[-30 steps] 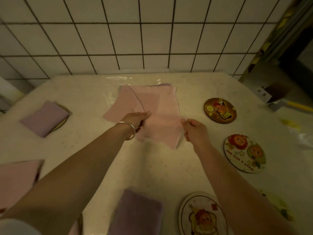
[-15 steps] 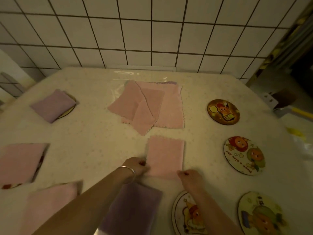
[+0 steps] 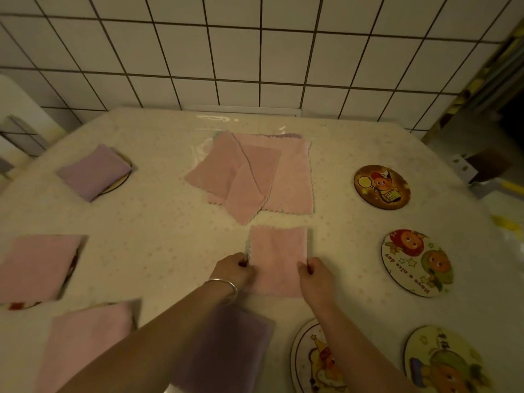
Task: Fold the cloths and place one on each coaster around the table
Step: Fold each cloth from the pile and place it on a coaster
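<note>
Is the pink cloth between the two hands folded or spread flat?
Folded, it seems: the pink cloth is a narrow rectangle, much smaller than the spread cloths behind it. Its layers cannot be seen.

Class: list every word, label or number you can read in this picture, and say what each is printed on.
"Have a nice day": along the rim of the white coaster with two round-faced characters.
Lower right coaster: a few marks near its top, too blurred to read.
Nothing else is readable.
</note>
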